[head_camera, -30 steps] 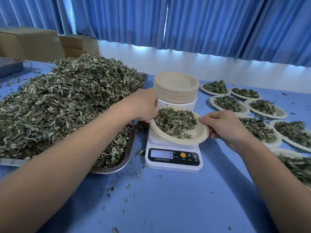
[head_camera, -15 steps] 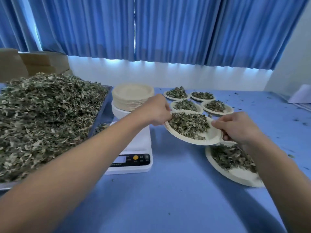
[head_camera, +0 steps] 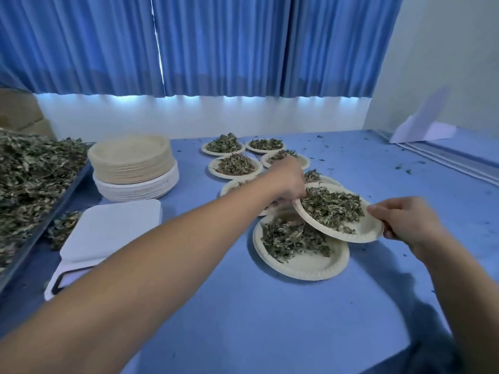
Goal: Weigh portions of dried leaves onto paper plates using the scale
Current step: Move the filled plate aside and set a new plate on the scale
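Observation:
A paper plate (head_camera: 363, 230) heaped with dried leaves hangs tilted above the table at centre right. My left hand (head_camera: 289, 179) pinches its far left rim and my right hand (head_camera: 402, 220) pinches its right rim. Just below it lies another filled plate (head_camera: 305, 268). The white scale (head_camera: 108, 228) stands bare at the left, its display mostly hidden by my left forearm. A big heap of dried leaves (head_camera: 29, 179) fills a metal tray (head_camera: 40, 233) at the far left.
A stack of unused paper plates (head_camera: 132, 166) stands behind the scale. Several filled plates (head_camera: 232, 166) sit in rows beyond my hands. Leaf crumbs dot the blue table (head_camera: 270, 319). A white folded card (head_camera: 424, 128) lies at the far right by the wall.
Both hands have carried the filled plate off the scale and rightward, over the rows of filled plates. The view has swung right, so the scale now sits at the left.

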Tool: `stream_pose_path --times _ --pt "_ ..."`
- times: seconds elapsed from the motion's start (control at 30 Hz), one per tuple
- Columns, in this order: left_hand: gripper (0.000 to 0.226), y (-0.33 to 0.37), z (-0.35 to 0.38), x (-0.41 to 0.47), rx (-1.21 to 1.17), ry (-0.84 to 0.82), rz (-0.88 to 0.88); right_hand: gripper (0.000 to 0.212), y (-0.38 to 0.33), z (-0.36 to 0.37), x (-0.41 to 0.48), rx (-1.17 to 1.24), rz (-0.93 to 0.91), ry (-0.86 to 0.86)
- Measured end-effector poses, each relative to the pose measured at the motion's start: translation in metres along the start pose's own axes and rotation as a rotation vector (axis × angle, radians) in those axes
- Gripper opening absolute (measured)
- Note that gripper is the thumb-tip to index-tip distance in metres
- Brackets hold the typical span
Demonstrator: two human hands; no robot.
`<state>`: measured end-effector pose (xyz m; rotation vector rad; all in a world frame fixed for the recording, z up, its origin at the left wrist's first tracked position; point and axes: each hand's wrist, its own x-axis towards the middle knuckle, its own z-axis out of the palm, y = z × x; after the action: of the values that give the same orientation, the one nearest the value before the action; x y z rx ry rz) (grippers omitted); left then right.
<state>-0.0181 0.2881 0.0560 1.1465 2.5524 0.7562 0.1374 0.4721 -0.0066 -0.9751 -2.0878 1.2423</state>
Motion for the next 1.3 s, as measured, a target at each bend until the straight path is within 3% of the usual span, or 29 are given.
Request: stream_pose_path --times 0.1,0.27,0.53,0.7,0.87,1.2,1.3 --pt "0.038 0.007 0.013 0.012 -0.021 0.030 -0.008 0.013 0.010 -0.006 0.004 0.015 0.024 0.039" --pt "0.026 0.014 0.027 0.025 -0.110 -0.051 -0.064 0.010 0.020 -0.017 0.007 0.043 0.104 0.077" --pt "0.021 0.034 0.044 0.042 -0.038 -0.037 -0.021 0.009 0.031 -0.034 0.016 0.034 0.170 0.195" --pt "0.019 0.042 0.058 0.048 0.105 -0.092 0.020 0.010 0.040 -0.038 0.018 -0.104 0.203 0.253" --pt "0.009 0.037 0.065 0.050 0.179 -0.106 0.022 0.014 0.040 -0.031 0.014 -0.335 0.195 0.211" --pt "0.015 0.033 0.063 0.050 0.178 -0.099 0.023 0.011 0.034 -0.022 0.009 -0.295 0.166 0.276" --pt "0.007 0.028 0.054 0.048 0.135 -0.044 0.067 0.013 0.021 -0.016 0.005 -0.281 0.045 0.376"
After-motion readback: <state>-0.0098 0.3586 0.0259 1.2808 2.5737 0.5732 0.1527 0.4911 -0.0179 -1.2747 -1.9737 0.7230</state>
